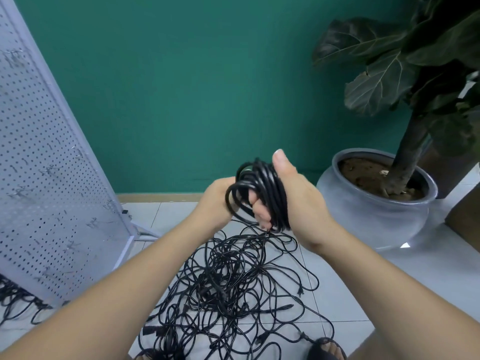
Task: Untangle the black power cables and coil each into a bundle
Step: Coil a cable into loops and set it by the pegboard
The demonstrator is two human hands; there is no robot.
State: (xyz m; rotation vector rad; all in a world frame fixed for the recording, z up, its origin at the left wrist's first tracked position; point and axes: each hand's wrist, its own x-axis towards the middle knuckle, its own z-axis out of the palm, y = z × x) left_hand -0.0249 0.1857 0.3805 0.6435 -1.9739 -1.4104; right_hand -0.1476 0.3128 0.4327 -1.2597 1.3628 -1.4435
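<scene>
Head view. A coil (265, 183) of black power cable is held up between the two hands. The remaining cables lie as a loose tangle (233, 281) on the tiled floor (350, 294), directly below the hands and reaching back toward the person. One strand (265, 233) drops from the underside of the coil into that tangle.

Handling, as judged: the cable is light, limp and smooth-jacketed. It bends readily into loops but tends to spring open and slide, so a bundle needs a whole-hand hold across all its turns at one point, not a pinch on a single turn. Free cable is best taken close to the coil, where the strand leaves it. Plugs buried in the tangle are likely to snag on crossing loops.

Right hand (298, 203): wrapped round the coil's right side, thumb upright against the turns and fingers curled through the centre, carrying the bundle.

Left hand (215, 198): closed on the coil's outer loop at its left side. Its fingertips are hidden behind the cable — the hold looks like a guiding grip on that loop.

Beyond the left hand stands a perforated panel (46, 165). Beyond the right stands a potted plant (376, 216).
</scene>
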